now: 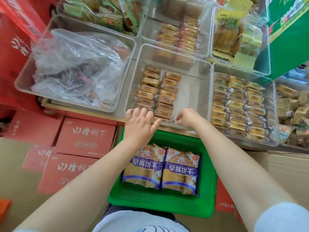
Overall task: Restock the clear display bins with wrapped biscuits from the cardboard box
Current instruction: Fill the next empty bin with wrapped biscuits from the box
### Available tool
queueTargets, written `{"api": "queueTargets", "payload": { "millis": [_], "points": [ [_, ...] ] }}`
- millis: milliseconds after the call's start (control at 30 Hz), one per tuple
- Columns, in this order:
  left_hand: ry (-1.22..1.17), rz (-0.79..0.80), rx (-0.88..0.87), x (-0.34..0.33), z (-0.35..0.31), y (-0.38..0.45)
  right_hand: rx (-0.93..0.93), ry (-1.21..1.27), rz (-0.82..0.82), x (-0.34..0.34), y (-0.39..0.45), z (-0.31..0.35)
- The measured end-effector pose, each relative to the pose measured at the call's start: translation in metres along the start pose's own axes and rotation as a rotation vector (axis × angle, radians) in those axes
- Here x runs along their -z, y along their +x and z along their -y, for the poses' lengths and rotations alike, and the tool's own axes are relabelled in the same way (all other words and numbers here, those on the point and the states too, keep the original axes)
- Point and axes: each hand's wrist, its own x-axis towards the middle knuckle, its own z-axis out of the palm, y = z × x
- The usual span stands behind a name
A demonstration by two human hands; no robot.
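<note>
Head view | left hand fingers flat, pressing wrapped biscuits in the half-filled middle clear bin | right hand fingers curled at the row's near end, grasp unclear to me | risk: I shove the rows crooked, packets tip or ride up

both hands at biscuit bin front
</note>
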Motion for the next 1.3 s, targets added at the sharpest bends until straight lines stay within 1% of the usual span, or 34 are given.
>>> {"api": "queueTargets", "payload": {
  "millis": [100,200,233,300,367,467,533,567,600,667,733,767,867,933,1033,1133,1200,1233,1300],
  "points": [
    [0.001,0.028,0.012,0.005,-0.001,-0.002,0.003,0.221,-0.168,0.007,-0.025,-0.002],
    [-0.034,0.158,0.138,0.017,-0.012,0.004,0.109,0.378,-0.336,0.019,-0.071,-0.010],
    [-0.081,0.186,0.163,0.023,-0.020,0.006,0.153,0.414,-0.365,0.024,-0.090,-0.017],
    [-0.308,0.180,0.113,0.037,-0.051,0.006,0.212,0.455,-0.426,0.032,-0.126,-0.037],
    [-0.572,0.145,-0.008,0.052,-0.101,-0.006,0.244,0.466,-0.554,0.039,-0.161,-0.068],
    [-0.796,0.124,-0.124,0.070,-0.188,-0.034,0.236,0.500,-0.850,0.045,-0.214,-0.132],
    [-0.861,0.170,-0.187,0.072,-0.246,-0.052,0.202,0.534,-1.007,0.042,-0.249,-0.187],
    [-0.861,0.214,-0.224,0.070,-0.275,-0.060,0.175,0.550,-1.059,0.039,-0.264,-0.218],
    [-0.854,0.251,-0.256,0.066,-0.303,-0.069,0.142,0.565,-1.090,0.034,-0.275,-0.250],
    [-0.846,0.272,-0.294,0.055,-0.360,-0.086,0.082,0.589,-1.103,0.022,-0.289,-0.314],
    [-0.846,0.299,-0.239,0.041,-0.416,-0.105,0.046,0.594,-1.050,0.012,-0.293,-0.374],
    [-0.848,0.314,-0.185,0.035,-0.442,-0.112,0.034,0.579,-0.993,0.009,-0.292,-0.400],
    [-0.921,0.347,0.006,0.019,-0.504,-0.130,-0.004,0.470,-0.699,0.000,-0.286,-0.461],
    [-0.986,0.272,0.100,0.008,-0.527,-0.133,-0.002,0.439,-0.546,-0.001,-0.272,-0.487],
    [-0.894,0.177,0.231,0.003,-0.538,-0.127,-0.015,0.321,-0.376,-0.002,-0.242,-0.505],
    [-0.830,0.155,0.255,0.005,-0.538,-0.125,-0.023,0.166,-0.053,-0.024,-0.208,-0.505],
    [-0.826,0.149,0.249,0.008,-0.539,-0.125,-0.012,0.083,0.101,-0.048,-0.195,-0.499],
    [-0.822,0.147,0.242,0.008,-0.539,-0.126,-0.025,0.053,0.136,-0.059,-0.191,-0.495],
    [-0.817,0.144,0.231,0.009,-0.539,-0.127,-0.076,0.009,0.110,-0.080,-0.186,-0.488]
  ]
}}
